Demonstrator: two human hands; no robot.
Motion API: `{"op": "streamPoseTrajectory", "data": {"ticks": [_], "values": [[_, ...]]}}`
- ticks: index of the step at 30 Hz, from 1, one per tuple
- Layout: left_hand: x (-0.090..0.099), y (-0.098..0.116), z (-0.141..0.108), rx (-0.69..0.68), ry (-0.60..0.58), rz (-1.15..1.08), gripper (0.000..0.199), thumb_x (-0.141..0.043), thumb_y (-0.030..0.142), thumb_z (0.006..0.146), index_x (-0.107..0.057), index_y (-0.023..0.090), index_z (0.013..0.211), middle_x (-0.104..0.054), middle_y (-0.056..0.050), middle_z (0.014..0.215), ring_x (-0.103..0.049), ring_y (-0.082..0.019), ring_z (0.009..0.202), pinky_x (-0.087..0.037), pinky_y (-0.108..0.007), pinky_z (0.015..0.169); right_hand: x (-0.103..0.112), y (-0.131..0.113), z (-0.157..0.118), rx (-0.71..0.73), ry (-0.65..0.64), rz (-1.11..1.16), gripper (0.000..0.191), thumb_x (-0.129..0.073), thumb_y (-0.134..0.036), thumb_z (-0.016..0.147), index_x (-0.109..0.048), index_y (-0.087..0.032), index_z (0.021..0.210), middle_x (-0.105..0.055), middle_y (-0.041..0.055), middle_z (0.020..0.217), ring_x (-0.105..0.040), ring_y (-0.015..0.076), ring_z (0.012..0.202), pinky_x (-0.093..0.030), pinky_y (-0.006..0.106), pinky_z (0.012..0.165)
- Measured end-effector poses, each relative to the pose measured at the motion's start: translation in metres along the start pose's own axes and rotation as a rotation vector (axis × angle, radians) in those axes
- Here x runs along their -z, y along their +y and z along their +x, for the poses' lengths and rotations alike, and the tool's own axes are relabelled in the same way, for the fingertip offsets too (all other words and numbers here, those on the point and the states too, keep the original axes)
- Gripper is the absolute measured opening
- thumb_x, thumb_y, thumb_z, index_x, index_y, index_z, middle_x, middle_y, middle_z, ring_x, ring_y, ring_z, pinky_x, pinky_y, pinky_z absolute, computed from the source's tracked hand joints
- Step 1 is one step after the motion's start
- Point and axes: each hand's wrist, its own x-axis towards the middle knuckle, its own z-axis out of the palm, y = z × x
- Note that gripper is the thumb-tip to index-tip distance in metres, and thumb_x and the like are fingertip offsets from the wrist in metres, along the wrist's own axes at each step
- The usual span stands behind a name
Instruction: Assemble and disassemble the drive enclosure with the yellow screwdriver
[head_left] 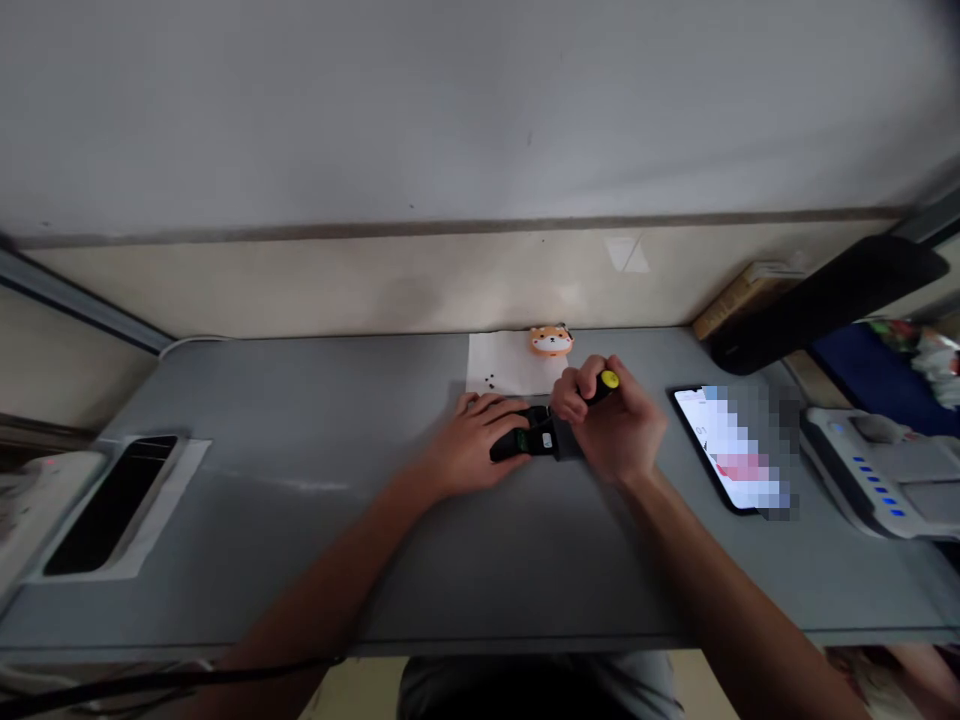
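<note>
- Head view, looking forward and down across a grey desk (300,400), with both forearms reaching in from the bottom edge;
- Left hand (476,440): palm down, fingers curved over the near end of a black device (517,447), touching it; firm grip or light rest impossible to tell;
- Right hand (611,420): clenched around the black handle of a screwdriver (600,388), yellow butt end sticking out above the knuckles, shaft and tip hidden behind the hand;
- Black device: lying on the desk between the hands, just in front of the paper, with a small white label on top, partly covered by the right hand;
- Just beyond the hands: a white sheet of paper (510,350) flat on the desk, with a few small black screws (489,381) on its left part and an orange shiba-dog figurine (551,341) at its far edge;
- Right of the hands: a smartphone (724,450) lying lit, its screen partly pixelated; farther right, a white device with blue lights (877,470);
- Far left: a dark rectangular slab (111,505) on a white sheet (184,470);
- Far right, against the wall: a cardboard box (742,297), partly under a black pad (832,300).
</note>
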Motion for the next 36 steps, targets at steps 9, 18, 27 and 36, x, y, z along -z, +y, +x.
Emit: {"op": "streamPoseTrajectory", "data": {"ticks": [9, 18, 27, 36], "values": [[0.0029, -0.0007, -0.0001, -0.025, -0.005, -0.012, 0.028, -0.07, 0.038, 0.096, -0.068, 0.025, 0.12, -0.067, -0.005, 0.139, -0.055, -0.028, 0.13, -0.04, -0.049, 0.113, 0.0019, -0.0034, 0.0001, -0.045, -0.055, 0.025, 0.042, -0.055, -0.045, 0.098, -0.056, -0.022, 0.063, -0.038, -0.0013, 0.056, -0.036, 0.0126, 0.054, -0.036, 0.028, 0.056], [0.0027, 0.0012, -0.0006, -0.032, -0.008, -0.001, 0.033, -0.069, 0.037, 0.096, -0.065, 0.027, 0.127, -0.066, -0.002, 0.14, -0.056, -0.027, 0.129, -0.041, -0.047, 0.113, -0.0041, -0.0065, -0.0046, -0.036, -0.093, -0.04, 0.045, -0.049, -0.043, 0.101, -0.056, -0.021, 0.062, -0.04, -0.0003, 0.055, -0.038, 0.0132, 0.055, -0.034, 0.03, 0.058], [0.0026, 0.001, 0.0003, -0.017, 0.003, 0.016, 0.029, -0.071, 0.038, 0.095, -0.066, 0.025, 0.12, -0.068, -0.005, 0.135, -0.058, -0.028, 0.123, -0.045, -0.049, 0.108, 0.0011, -0.0025, -0.0012, -0.009, -0.067, -0.017, 0.043, -0.053, -0.046, 0.099, -0.058, -0.022, 0.064, -0.04, -0.001, 0.055, -0.038, 0.0133, 0.055, -0.032, 0.03, 0.058], [-0.0006, -0.0011, 0.0003, -0.005, -0.003, -0.006, 0.025, -0.07, 0.038, 0.095, -0.066, 0.027, 0.117, -0.066, -0.005, 0.136, -0.056, -0.028, 0.125, -0.046, -0.05, 0.107, 0.0027, -0.0009, 0.0006, -0.013, -0.055, -0.036, 0.044, -0.056, -0.055, 0.097, -0.057, -0.023, 0.066, -0.041, -0.0018, 0.056, -0.038, 0.0138, 0.055, -0.035, 0.031, 0.059]]}}
